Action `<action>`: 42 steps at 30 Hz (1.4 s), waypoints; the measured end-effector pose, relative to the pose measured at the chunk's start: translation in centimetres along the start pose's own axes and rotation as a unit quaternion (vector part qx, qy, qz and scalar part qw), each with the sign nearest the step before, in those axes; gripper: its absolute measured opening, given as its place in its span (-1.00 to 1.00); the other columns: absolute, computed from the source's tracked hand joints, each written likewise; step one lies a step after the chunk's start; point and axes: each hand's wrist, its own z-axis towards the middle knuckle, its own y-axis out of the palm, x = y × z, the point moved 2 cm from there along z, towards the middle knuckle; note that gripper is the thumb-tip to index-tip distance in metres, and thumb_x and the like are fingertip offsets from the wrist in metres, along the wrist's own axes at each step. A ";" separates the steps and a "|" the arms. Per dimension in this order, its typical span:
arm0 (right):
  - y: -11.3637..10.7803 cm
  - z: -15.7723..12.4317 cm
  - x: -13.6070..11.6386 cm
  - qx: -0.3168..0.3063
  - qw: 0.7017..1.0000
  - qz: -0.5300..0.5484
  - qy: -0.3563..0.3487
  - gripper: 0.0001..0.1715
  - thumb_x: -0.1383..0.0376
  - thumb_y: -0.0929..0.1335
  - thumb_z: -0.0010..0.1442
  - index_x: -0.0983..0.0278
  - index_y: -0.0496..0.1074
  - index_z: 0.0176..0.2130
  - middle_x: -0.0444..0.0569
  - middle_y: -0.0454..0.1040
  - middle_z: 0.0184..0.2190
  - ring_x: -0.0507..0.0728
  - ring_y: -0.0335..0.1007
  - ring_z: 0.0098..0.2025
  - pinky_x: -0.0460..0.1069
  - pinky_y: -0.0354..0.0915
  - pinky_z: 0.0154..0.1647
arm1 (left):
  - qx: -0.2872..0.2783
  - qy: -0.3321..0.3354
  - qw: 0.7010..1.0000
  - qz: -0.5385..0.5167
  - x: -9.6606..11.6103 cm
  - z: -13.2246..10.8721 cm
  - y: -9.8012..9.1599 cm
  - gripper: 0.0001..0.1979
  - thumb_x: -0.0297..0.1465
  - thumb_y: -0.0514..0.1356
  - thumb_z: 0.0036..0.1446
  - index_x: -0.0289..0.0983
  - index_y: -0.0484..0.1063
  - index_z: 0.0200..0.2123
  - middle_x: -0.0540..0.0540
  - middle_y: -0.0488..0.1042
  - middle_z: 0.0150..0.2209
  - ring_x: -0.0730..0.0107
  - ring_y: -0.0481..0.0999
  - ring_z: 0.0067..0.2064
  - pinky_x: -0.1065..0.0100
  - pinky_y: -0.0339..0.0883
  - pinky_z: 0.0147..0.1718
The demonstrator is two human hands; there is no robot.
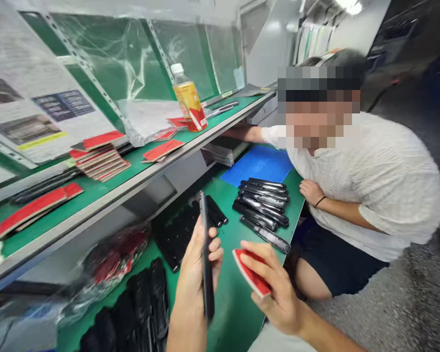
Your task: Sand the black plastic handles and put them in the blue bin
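Observation:
My left hand (192,261) is closed round a long, slim black plastic part (207,274), held nearly upright and edge-on to me. In my right hand (278,286) is a flat red pad with a pale backing (250,275), pinched between thumb and fingers. The pad is a short way right of the black part, not touching it. Behind my left hand lie dark parts (179,230) in a row on the green bench top (238,303). More long black parts (132,308) sit in the near left, and a glossy black pile (262,200) lies farther right.
A raised shelf (135,168) along the left bears stacked red pads (102,159) and a drink bottle (188,100). Below it lies a clear plastic bag (112,254) with red contents. Another person (355,171) sits at the right, one arm reaching under the shelf beside a blue sheet (258,164).

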 end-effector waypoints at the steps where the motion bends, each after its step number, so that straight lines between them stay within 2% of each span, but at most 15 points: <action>1: -0.4 0.5 0.0 -0.003 1.000 -0.007 -0.020 -0.45 0.12 0.17 0.41 0.21 0.16 0.30 0.11 0.18 0.31 0.29 0.15 0.20 0.27 0.18 0.17 | -0.004 0.003 1.000 0.013 -0.3 0.3 0.1 -0.50 -0.46 0.18 0.26 -0.14 0.23 0.24 0.01 0.32 -0.39 0.64 0.27 -0.53 0.65 0.19 -0.64; 7: -0.4 2.1 -1.0 -0.012 0.985 -0.062 -0.160 -0.60 0.31 0.21 0.38 0.31 0.36 0.16 0.11 0.40 0.21 0.27 0.24 0.14 0.23 0.20 0.07 | -0.014 0.004 0.999 0.046 -1.2 1.2 0.1 -0.42 -0.36 0.30 0.17 -0.05 0.25 0.24 0.06 0.32 -0.47 0.58 0.32 -0.52 0.56 0.26 -0.56; 10: 1.4 1.0 -2.6 -0.057 0.961 -0.089 -0.257 -0.74 0.22 0.26 0.37 0.20 0.54 -0.14 -0.14 0.63 -0.09 0.13 0.40 -0.11 0.07 0.24 -0.12 | 0.009 0.000 1.000 0.021 -1.1 1.1 0.1 -0.51 -0.39 0.25 0.22 -0.09 0.28 0.21 0.05 0.33 -0.46 0.60 0.30 -0.53 0.54 0.24 -0.55; 13: 2.2 0.5 -3.7 -0.106 0.941 -0.107 -0.304 -0.76 0.25 0.35 0.30 0.11 0.51 -0.42 -0.29 0.66 -0.29 0.02 0.39 -0.28 -0.03 0.22 -0.25 | 0.033 0.027 0.999 0.008 -0.8 1.2 0.0 -0.59 -0.42 0.19 0.27 -0.11 0.31 0.17 0.04 0.34 -0.45 0.60 0.30 -0.53 0.53 0.21 -0.55; 15: 1.8 1.1 -3.9 -0.093 0.951 -0.118 -0.271 -0.87 0.24 0.36 0.28 0.14 0.54 -0.27 -0.19 0.66 -0.15 0.08 0.42 -0.16 0.02 0.23 -0.17 | 0.036 0.038 0.999 0.002 -0.6 1.6 0.0 -0.63 -0.43 0.18 0.27 -0.12 0.33 0.13 0.03 0.35 -0.45 0.60 0.31 -0.53 0.53 0.20 -0.56; 17: 1.5 1.9 -3.7 -0.104 0.961 -0.099 -0.238 -0.74 0.21 0.30 0.33 0.19 0.49 -0.04 -0.09 0.63 -0.04 0.13 0.43 -0.10 0.07 0.23 -0.15 | 0.045 0.051 0.998 -0.016 -0.3 2.0 -0.2 -0.71 -0.43 0.19 0.27 -0.18 0.37 0.06 0.02 0.36 -0.44 0.60 0.31 -0.53 0.53 0.19 -0.56; 21: 1.6 1.5 -3.2 -0.188 0.953 0.010 -0.238 -0.64 0.24 0.19 0.42 0.17 0.38 0.12 -0.11 0.65 -0.11 0.05 0.44 -0.20 -0.02 0.28 -0.17 | 0.093 0.103 0.986 -0.089 1.3 2.5 -1.3 -0.80 -0.29 0.13 0.28 -0.32 0.37 -0.16 0.05 0.31 -0.46 0.62 0.24 -0.57 0.49 0.16 -0.58; 23: 1.3 0.9 -2.4 -0.112 0.982 0.071 -0.135 -0.54 0.11 0.22 0.40 0.13 0.28 0.22 -0.01 0.53 0.09 0.13 0.41 0.00 0.05 0.26 0.03 | 0.090 0.121 0.983 -0.102 2.2 2.4 -1.7 -0.74 -0.21 0.15 0.22 -0.31 0.36 -0.22 0.10 0.25 -0.51 0.60 0.19 -0.58 0.45 0.16 -0.58; 25: 1.1 0.2 -1.1 -0.001 0.984 0.168 0.059 -0.32 -0.11 0.23 0.31 0.07 0.17 0.30 0.01 0.30 0.28 0.24 0.24 0.21 0.14 0.17 0.18 | 0.088 0.128 0.981 -0.113 2.8 2.2 -1.8 -0.78 -0.24 0.21 0.14 -0.29 0.35 -0.29 0.16 0.17 -0.56 0.60 0.16 -0.60 0.44 0.15 -0.57; 28: 1.9 -0.7 0.2 0.082 0.888 0.337 0.302 -0.14 -0.30 0.06 0.24 0.05 0.17 0.31 0.01 0.31 0.24 0.25 0.25 0.12 0.12 0.22 0.11 | 0.106 0.129 0.976 -0.141 2.9 1.8 -1.7 -0.87 -0.35 0.18 0.06 -0.26 0.27 -0.41 0.15 0.12 -0.58 0.58 0.18 -0.58 0.44 0.18 -0.55; 31: 3.3 -0.9 0.4 0.101 0.789 0.438 0.418 -0.24 -0.24 0.11 0.27 0.08 0.33 0.22 -0.01 0.45 -0.05 0.15 0.28 -0.19 0.04 0.27 -0.09 | 0.099 0.124 0.975 -0.155 2.6 1.4 -1.3 -0.93 -0.39 0.10 0.01 -0.26 0.26 -0.41 0.11 0.14 -0.54 0.55 0.22 -0.55 0.47 0.20 -0.56; 33: 4.0 -0.6 0.1 0.111 0.754 0.474 0.441 -0.36 -0.16 0.30 0.22 0.10 0.37 0.15 -0.04 0.43 -0.14 0.11 0.26 -0.23 0.00 0.27 -0.13 | 0.081 0.116 0.975 -0.170 2.3 1.1 -0.9 -0.95 -0.44 0.07 -0.03 -0.26 0.24 -0.41 0.11 0.10 -0.55 0.59 0.16 -0.59 0.53 0.11 -0.63; 35: 4.4 -0.4 -0.3 0.134 0.747 0.498 0.418 -0.37 -0.09 0.42 0.14 0.09 0.35 0.10 -0.08 0.41 -0.21 0.08 0.27 -0.25 -0.05 0.27 -0.19 | 0.075 0.112 0.973 -0.188 2.1 0.9 -0.6 -0.94 -0.47 0.06 -0.06 -0.25 0.20 -0.42 0.13 0.07 -0.56 0.63 0.09 -0.64 0.55 0.02 -0.69; 39: 4.9 -0.2 -1.1 0.153 0.773 0.508 0.349 -0.34 -0.06 0.50 0.05 0.08 0.26 0.03 -0.20 0.28 -0.43 0.00 0.15 -0.44 -0.11 0.18 -0.43 | 0.099 0.106 0.969 -0.201 1.6 0.6 0.1 -0.91 -0.48 0.05 -0.07 -0.22 0.14 -0.44 0.14 0.06 -0.58 0.62 0.06 -0.67 0.55 0.00 -0.74; 42: 5.0 0.5 -0.8 0.173 0.801 0.480 0.314 -0.28 -0.02 0.58 -0.10 0.10 0.26 -0.08 -0.23 0.24 -0.41 -0.02 0.12 -0.45 -0.13 0.15 -0.46 | 0.095 0.106 0.970 -0.195 1.4 0.4 0.4 -0.90 -0.48 0.05 -0.06 -0.22 0.13 -0.44 0.14 0.06 -0.58 0.62 0.06 -0.68 0.54 0.00 -0.76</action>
